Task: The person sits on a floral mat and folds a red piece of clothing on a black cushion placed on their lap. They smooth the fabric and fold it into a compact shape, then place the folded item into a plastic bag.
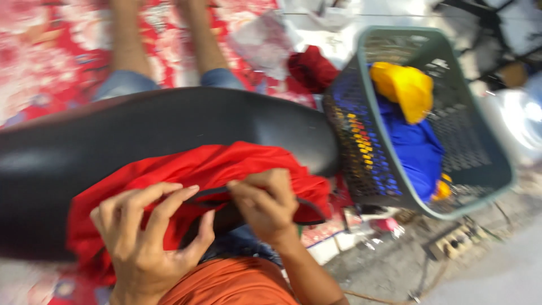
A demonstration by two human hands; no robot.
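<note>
Over a black curved board point(141, 135), the left hand point(144, 237) and right hand point(265, 203) both pinch a red garment point(226, 164); a green basket point(485, 169) sits just beside.

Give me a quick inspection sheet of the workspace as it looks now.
Surface: black curved board across the lap, over a red patterned rug.
Job's things: red cloth draped on the board, dark trim along its edge.
Clutter: green mesh basket holding yellow and blue cloth; dark red cloth beside it.
Hands: left hand and right hand both pinch the red cloth's edge.
Cables: thin cord on the floor.
Surroundings: blurred; bare legs ahead.
</note>
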